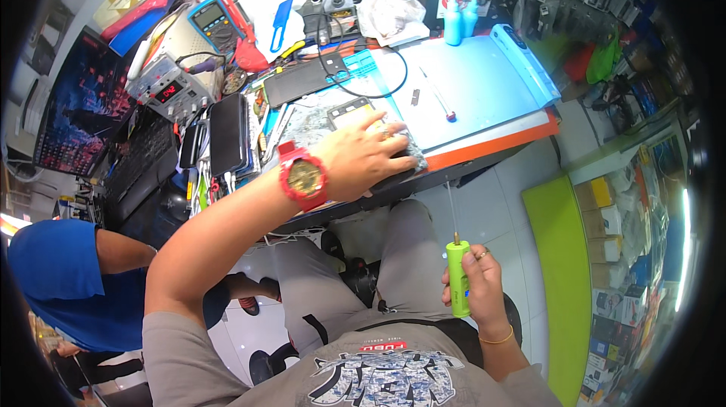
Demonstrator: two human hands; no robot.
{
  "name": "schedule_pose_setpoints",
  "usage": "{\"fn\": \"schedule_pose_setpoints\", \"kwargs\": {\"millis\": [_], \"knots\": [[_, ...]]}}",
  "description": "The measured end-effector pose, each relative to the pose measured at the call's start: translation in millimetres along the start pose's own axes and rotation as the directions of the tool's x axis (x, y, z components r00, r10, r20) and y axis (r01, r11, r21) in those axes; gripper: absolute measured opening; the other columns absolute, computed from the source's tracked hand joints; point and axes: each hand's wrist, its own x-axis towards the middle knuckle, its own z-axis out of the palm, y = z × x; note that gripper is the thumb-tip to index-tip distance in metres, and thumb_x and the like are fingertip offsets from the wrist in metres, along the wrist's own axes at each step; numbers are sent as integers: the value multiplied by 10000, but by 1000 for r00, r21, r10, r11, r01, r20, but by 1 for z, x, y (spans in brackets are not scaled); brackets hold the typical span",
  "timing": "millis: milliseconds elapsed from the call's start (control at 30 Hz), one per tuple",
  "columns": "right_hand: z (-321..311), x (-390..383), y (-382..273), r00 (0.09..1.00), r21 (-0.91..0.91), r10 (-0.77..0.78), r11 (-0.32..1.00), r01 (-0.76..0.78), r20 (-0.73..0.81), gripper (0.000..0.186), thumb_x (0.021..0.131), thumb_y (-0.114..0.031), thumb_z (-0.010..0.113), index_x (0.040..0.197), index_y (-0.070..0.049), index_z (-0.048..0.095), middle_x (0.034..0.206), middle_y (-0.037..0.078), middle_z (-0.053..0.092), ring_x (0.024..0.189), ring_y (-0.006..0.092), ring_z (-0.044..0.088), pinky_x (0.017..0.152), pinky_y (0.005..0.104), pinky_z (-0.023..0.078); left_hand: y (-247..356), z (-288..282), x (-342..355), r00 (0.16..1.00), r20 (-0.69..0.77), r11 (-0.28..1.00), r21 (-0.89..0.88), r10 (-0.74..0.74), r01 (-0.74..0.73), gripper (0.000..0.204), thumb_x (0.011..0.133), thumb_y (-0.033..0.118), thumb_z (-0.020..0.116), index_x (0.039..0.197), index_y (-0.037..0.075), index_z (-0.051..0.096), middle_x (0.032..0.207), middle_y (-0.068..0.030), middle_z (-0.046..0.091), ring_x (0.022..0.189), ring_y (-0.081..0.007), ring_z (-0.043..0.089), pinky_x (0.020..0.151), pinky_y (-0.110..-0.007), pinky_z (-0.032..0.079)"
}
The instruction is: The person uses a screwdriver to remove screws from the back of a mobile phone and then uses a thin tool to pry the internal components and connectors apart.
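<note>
My left hand (370,153), below a red wristwatch (304,178), reaches over the table's front edge. Its fingers are spread and rest on a dark flat piece on a grey speckled work surface (302,128); the thumb is mostly hidden. Just beyond the fingertips lies an opened device with black and yellow parts (352,110), partly covered by the hand. In my right hand (482,282), held low over my right side, is a lime-green cylindrical handheld tool (458,286). Its long thin shaft points up toward the table edge.
A blue mat (484,82) with a thin pen-like tool (439,94) lies to the right, near two blue bottles (461,21). Phones (229,135), a power supply (168,91) and a multimeter (215,23) crowd the left. Another person's blue sleeve (57,271) is at far left.
</note>
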Motion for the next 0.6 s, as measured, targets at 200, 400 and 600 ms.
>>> {"fn": "schedule_pose_setpoints", "kwargs": {"millis": [200, 400, 600], "knots": [[20, 13, 19, 994, 43, 83, 995, -87, 73, 339, 1182, -380, 578, 1209, -42, 589, 904, 121, 725, 634, 172, 724, 560, 329, 601, 38, 13, -33, 889, -201, 905, -204, -412, 373, 834, 771, 290, 975, 1495, 101, 608, 1543, -174, 521, 1513, -418, 467, 1307, -621, 325], [67, 18, 22, 977, 202, 186, 958, -203, 101, 403, 1194, -468, 501, 1189, -66, 524, 883, 116, 688, 616, 194, 704, 538, 345, 589, 99, 63, -16, 604, -507, 785, -315, -615, 534, 369, 889, 228, 891, 1181, 47, 758, 1210, -125, 720, 1250, -356, 683, 1186, -579, 472], [91, 12, 26, 961, 260, 243, 927, -271, 135, 414, 1213, -486, 397, 1220, -83, 488, 894, 132, 664, 597, 228, 690, 508, 379, 581, 90, 69, -26, 551, -553, 776, -369, -626, 512, 189, 907, 46, 823, 1086, 63, 763, 1121, -101, 751, 1169, -357, 734, 1116, -578, 519]]}}
